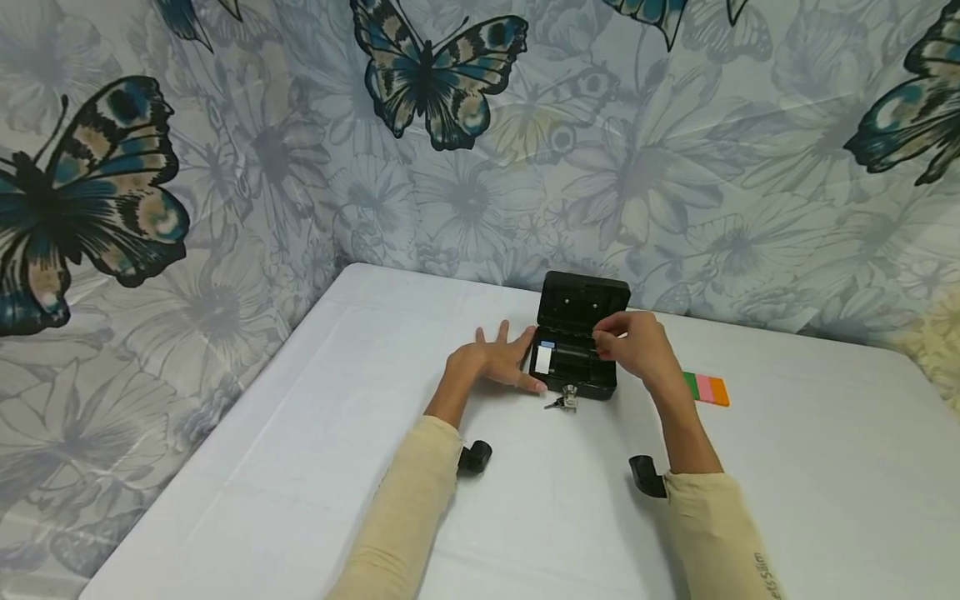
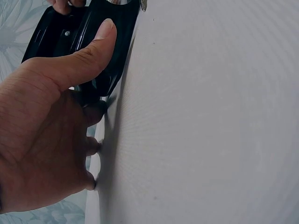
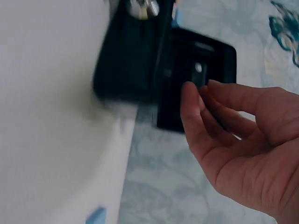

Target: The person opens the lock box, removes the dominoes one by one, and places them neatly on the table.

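A small black cash box (image 1: 573, 386) stands on the table with its lid (image 1: 583, 302) raised. Inside lies a white slip with a blue strip (image 1: 543, 357). A bunch of keys (image 1: 567, 400) hangs at the front lock. My left hand (image 1: 497, 361) is spread at the box's left side, its thumb (image 2: 96, 51) along the front wall and the other fingertips down on the table. Over the box's right part is my right hand (image 1: 637, 343), thumb and fingertips brought together (image 3: 190, 95); whether something small is between them I cannot tell.
Right of the box, partly behind my right forearm, lies a set of green, pink and orange strips (image 1: 708, 389). The white-covered table (image 1: 300, 467) meets a butterfly-print backdrop (image 1: 465, 200) close behind the box. Black wrist mounts (image 1: 476, 457) stick out from both sleeves.
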`<action>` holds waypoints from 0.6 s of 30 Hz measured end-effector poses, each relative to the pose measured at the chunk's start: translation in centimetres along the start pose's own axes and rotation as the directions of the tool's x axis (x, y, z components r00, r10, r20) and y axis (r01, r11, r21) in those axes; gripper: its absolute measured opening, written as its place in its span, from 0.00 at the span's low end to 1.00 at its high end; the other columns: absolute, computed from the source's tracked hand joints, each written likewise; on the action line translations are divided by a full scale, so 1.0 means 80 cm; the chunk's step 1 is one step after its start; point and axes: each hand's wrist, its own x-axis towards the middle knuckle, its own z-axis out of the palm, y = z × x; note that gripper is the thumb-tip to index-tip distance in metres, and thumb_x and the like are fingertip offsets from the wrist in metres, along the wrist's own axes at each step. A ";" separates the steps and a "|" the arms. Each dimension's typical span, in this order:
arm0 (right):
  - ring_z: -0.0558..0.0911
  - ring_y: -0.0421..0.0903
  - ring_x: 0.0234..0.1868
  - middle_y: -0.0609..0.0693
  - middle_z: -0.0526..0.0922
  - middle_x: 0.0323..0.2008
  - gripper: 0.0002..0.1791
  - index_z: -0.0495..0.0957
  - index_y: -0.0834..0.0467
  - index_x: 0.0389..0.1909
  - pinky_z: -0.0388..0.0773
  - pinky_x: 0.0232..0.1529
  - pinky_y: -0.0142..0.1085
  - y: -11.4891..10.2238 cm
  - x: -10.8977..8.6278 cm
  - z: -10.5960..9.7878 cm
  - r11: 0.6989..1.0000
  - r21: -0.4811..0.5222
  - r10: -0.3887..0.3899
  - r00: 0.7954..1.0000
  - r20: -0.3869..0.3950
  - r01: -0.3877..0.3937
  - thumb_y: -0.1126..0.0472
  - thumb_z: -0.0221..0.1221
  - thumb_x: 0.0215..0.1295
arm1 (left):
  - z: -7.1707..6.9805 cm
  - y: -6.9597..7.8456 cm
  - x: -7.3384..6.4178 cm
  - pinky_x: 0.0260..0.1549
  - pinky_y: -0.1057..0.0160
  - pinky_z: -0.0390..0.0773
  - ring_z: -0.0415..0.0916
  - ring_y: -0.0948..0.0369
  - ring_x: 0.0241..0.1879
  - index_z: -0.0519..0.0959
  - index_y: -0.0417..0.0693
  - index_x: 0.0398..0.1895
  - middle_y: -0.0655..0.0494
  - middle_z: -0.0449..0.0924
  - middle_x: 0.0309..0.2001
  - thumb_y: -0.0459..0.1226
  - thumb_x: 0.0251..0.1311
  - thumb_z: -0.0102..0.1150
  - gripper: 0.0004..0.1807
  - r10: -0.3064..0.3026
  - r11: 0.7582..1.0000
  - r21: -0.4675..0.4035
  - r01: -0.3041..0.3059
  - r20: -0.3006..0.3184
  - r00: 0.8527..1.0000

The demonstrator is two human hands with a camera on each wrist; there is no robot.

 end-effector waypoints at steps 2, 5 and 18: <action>0.83 0.52 0.35 0.62 0.79 0.40 0.12 0.77 0.68 0.43 0.79 0.41 0.43 -0.003 0.004 0.010 1.000 0.001 0.001 1.000 0.007 -0.001 0.65 0.53 0.64 | 0.000 -0.001 0.000 0.62 0.40 0.28 0.21 0.51 0.69 0.28 0.63 0.71 0.47 0.29 0.72 0.70 0.45 0.51 0.59 0.002 1.000 -0.002 -0.002 -0.003 1.000; 0.83 0.53 0.36 0.62 0.79 0.40 0.12 0.76 0.68 0.45 0.80 0.39 0.42 -0.008 0.009 0.024 1.000 0.011 -0.004 1.000 0.013 0.004 0.65 0.53 0.64 | -0.001 -0.001 0.000 0.62 0.40 0.28 0.21 0.51 0.70 0.28 0.63 0.71 0.47 0.29 0.72 0.70 0.45 0.51 0.59 -0.001 1.000 -0.011 0.001 -0.005 1.000; 0.81 0.49 0.37 0.58 0.81 0.39 0.17 0.73 0.64 0.54 0.78 0.38 0.41 -0.012 0.015 0.062 0.998 -0.041 -0.040 0.999 -0.008 0.039 0.62 0.53 0.66 | 0.000 0.002 -0.003 0.61 0.37 0.31 0.19 0.42 0.68 0.28 0.66 0.71 0.44 0.25 0.71 0.70 0.43 0.52 0.60 -0.013 0.999 -0.045 0.013 0.003 1.000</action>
